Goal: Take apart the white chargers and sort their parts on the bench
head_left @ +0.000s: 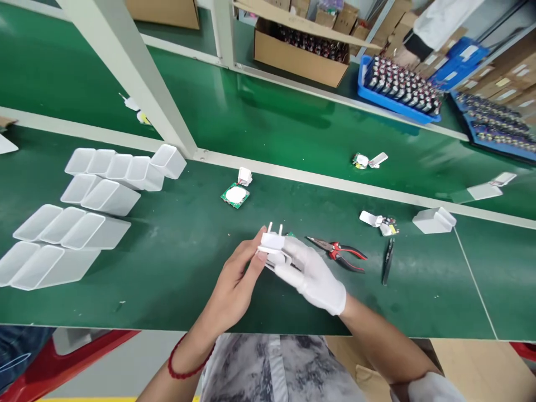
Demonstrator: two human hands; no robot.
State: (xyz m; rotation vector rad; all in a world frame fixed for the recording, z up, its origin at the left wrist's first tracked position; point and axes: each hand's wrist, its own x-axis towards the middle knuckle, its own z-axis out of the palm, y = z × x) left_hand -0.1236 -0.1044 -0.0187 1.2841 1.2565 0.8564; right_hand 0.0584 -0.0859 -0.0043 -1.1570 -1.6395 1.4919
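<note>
Over the green workbench point(167, 290), a white two-pin plug housing point(273, 242) is held, pins pointed away; it is pinched by the bare left hand point(234, 285) and clasped opposite by the curled, white-gloved right hand point(315, 276). Black tweezers point(388, 261) and red-and-black needle-nose pliers point(337, 252) are laid rightward. Farther off, a circuit board point(235, 195) is seen; beyond, a blue tray point(397, 107) is shelved.

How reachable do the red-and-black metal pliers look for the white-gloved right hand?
Probably yes: the pliers lie close beside the right hand, nothing covering them, though it may first need to release the white plastic two-pin piece.
</note>
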